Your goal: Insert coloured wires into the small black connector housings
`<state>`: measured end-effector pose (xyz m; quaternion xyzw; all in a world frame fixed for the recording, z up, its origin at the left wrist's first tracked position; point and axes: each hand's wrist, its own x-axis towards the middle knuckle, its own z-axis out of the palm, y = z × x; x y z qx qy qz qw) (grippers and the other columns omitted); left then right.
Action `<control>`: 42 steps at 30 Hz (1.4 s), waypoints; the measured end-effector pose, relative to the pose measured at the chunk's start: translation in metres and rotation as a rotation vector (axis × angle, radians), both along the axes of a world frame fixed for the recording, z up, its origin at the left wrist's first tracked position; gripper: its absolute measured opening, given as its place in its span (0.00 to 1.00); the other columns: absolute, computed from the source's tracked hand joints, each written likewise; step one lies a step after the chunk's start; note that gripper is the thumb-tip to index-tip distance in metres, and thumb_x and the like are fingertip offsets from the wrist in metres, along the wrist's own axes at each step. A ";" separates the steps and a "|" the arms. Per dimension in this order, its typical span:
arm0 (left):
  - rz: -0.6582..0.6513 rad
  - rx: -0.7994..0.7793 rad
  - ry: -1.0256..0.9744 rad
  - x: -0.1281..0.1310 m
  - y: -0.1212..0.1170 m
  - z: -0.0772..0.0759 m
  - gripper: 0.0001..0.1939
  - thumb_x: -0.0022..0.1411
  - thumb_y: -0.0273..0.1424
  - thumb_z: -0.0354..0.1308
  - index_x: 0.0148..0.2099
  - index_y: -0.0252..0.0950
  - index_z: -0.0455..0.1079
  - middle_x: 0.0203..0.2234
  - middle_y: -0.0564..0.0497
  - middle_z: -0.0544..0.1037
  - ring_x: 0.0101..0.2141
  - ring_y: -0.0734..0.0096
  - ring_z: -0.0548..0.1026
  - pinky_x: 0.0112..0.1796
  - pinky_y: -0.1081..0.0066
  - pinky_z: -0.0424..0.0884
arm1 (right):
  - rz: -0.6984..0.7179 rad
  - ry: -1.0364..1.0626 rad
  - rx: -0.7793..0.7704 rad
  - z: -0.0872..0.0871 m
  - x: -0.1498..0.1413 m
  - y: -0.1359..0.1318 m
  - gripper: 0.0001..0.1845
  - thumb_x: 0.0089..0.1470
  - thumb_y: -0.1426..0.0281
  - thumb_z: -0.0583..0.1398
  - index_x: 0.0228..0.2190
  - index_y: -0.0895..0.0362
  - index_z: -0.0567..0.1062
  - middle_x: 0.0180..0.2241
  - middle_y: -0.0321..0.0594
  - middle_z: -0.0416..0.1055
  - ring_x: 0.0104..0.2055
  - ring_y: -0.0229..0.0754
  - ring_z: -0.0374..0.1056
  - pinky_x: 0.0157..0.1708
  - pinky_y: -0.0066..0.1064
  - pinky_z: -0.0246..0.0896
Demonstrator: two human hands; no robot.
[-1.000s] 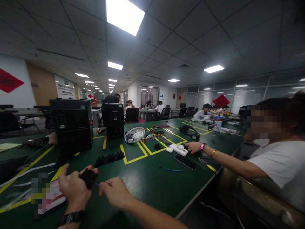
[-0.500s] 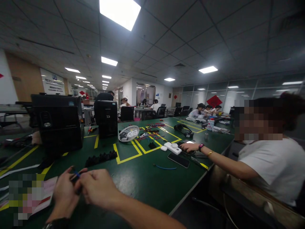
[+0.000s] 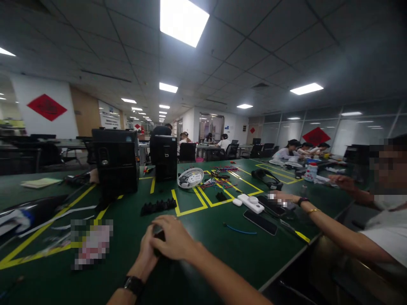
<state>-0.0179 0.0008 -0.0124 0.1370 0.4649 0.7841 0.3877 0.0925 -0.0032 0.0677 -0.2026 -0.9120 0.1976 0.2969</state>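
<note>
My left hand [image 3: 146,250] and my right hand [image 3: 173,237] are pressed together above the near part of the green table. Between them they enclose a small dark object [image 3: 159,238]; only a patch of it shows, so its kind cannot be made out. The fingers of my right hand lie curled over the top, while my left hand cups the side and wears a black wristband. Just beyond my hands lies a row of black notched pieces [image 3: 158,206]. A short blue wire [image 3: 241,229] rests on the table to their right.
Two black computer towers [image 3: 116,163] stand at the back left, near a white basket [image 3: 190,178] and loose coloured wires. To the right lie a dark phone [image 3: 260,222], a white device [image 3: 251,203] and a yellow-handled tool [image 3: 300,235], close to a co-worker's hand [image 3: 284,198].
The view has swung left, so the table's things appear farther right. A blue strip seen between my fingers earlier is now hidden, and my right hand has closed over the dark object.
</note>
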 end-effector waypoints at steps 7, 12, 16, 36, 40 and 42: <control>-0.146 -0.183 -0.109 0.029 0.010 0.013 0.21 0.63 0.40 0.48 0.52 0.33 0.66 0.30 0.47 0.75 0.25 0.70 0.74 0.29 0.70 0.70 | 0.226 -0.108 0.007 -0.015 0.057 0.039 0.30 0.49 0.62 0.65 0.53 0.55 0.67 0.52 0.44 0.67 0.55 0.45 0.60 0.55 0.35 0.52; -0.177 -0.090 -0.059 0.032 0.014 0.020 0.24 0.66 0.43 0.43 0.59 0.36 0.53 0.36 0.43 0.74 0.34 0.66 0.75 0.38 0.65 0.70 | 0.092 -0.118 -0.047 -0.032 0.057 0.085 0.28 0.45 0.60 0.66 0.49 0.53 0.72 0.45 0.41 0.73 0.47 0.45 0.67 0.48 0.33 0.59; -0.144 -0.105 0.442 0.039 0.009 0.014 0.25 0.63 0.42 0.50 0.59 0.39 0.54 0.45 0.43 0.71 0.45 0.64 0.70 0.49 0.64 0.62 | -0.203 -0.089 -0.067 -0.051 0.046 0.150 0.24 0.46 0.62 0.65 0.45 0.59 0.75 0.41 0.47 0.74 0.44 0.49 0.69 0.44 0.35 0.61; -0.350 -0.144 0.707 0.048 0.008 0.012 0.26 0.65 0.43 0.41 0.60 0.36 0.52 0.38 0.47 0.72 0.40 0.65 0.70 0.45 0.66 0.60 | -0.128 -0.075 -0.054 -0.074 -0.029 0.251 0.21 0.51 0.72 0.62 0.48 0.60 0.72 0.47 0.48 0.71 0.50 0.46 0.66 0.52 0.35 0.56; -0.362 -0.161 0.701 0.048 0.008 0.012 0.27 0.65 0.44 0.40 0.60 0.36 0.51 0.37 0.47 0.72 0.38 0.66 0.70 0.44 0.66 0.60 | -0.115 -0.059 -0.054 -0.076 -0.028 0.250 0.21 0.51 0.72 0.61 0.49 0.61 0.72 0.48 0.48 0.71 0.50 0.46 0.66 0.53 0.35 0.56; -0.366 -0.168 0.685 0.048 0.009 0.012 0.27 0.64 0.45 0.40 0.60 0.36 0.52 0.37 0.47 0.73 0.38 0.65 0.71 0.44 0.67 0.60 | -0.110 -0.053 -0.055 -0.076 -0.027 0.249 0.21 0.51 0.72 0.61 0.49 0.60 0.72 0.47 0.48 0.71 0.50 0.45 0.66 0.53 0.35 0.56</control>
